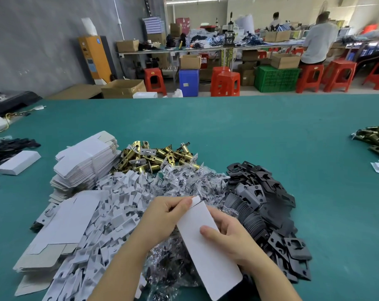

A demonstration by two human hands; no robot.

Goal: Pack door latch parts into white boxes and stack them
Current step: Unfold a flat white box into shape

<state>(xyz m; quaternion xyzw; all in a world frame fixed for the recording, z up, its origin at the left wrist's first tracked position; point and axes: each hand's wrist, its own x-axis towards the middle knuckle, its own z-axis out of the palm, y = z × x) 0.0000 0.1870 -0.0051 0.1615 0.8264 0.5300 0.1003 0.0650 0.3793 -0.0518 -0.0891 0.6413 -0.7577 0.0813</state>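
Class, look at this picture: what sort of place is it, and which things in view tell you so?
Most likely a small factory packing floor. Heaps of brass latch parts and flat white boxes cover a green worktable, with cartons and red stools around benches behind.

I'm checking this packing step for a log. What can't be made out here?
Head view only:
- Inside of the white box: closed side faces the camera, so contents unknown.
- Its far flap: left hand covers it.
- Right hand fingers: behind the box.
- Clear bags: contents too small.
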